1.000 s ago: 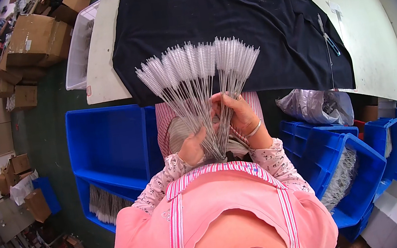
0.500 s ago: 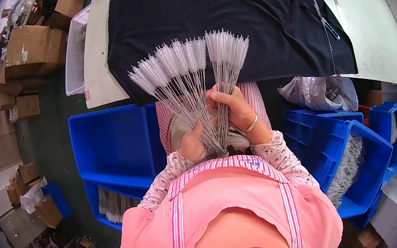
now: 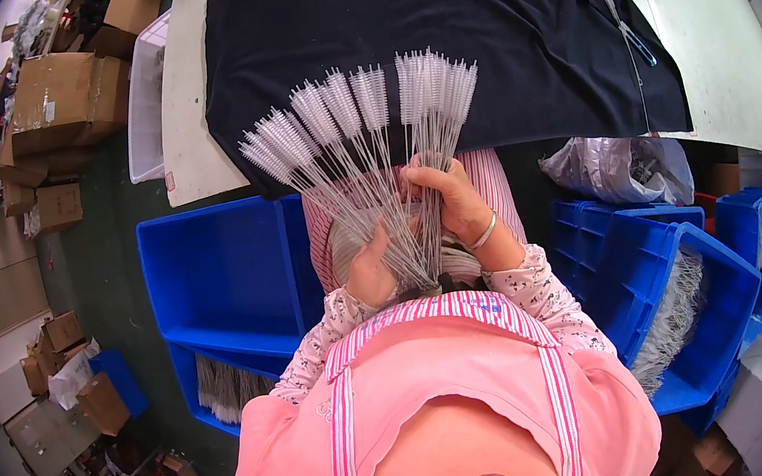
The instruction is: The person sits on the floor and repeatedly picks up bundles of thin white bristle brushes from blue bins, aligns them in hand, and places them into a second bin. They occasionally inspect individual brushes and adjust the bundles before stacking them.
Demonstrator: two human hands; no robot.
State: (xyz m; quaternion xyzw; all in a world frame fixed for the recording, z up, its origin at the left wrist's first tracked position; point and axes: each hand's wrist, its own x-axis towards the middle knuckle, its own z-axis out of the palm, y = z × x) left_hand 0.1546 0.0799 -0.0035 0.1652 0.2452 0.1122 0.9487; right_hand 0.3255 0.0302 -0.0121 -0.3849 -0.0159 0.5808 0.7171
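Many brushes (image 3: 314, 117) fanned; L hand (image 3: 371, 273) part-curled round lower stems (image 3: 414, 258), R hand (image 3: 455, 201) closed on RH stems; blk cloth (image 3: 324, 24) beyond hands.

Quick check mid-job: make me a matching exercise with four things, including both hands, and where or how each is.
1. Left hand
2. Right hand
3. Blue-handled tool
4. Plastic bag

A. Lying on the dark cloth
B. Beside the right-hand blue crates
C. Bangle at its wrist
D. Holding the left part of the fanned wire tube brushes

Pairs: 1-D, 2-C, 3-A, 4-B
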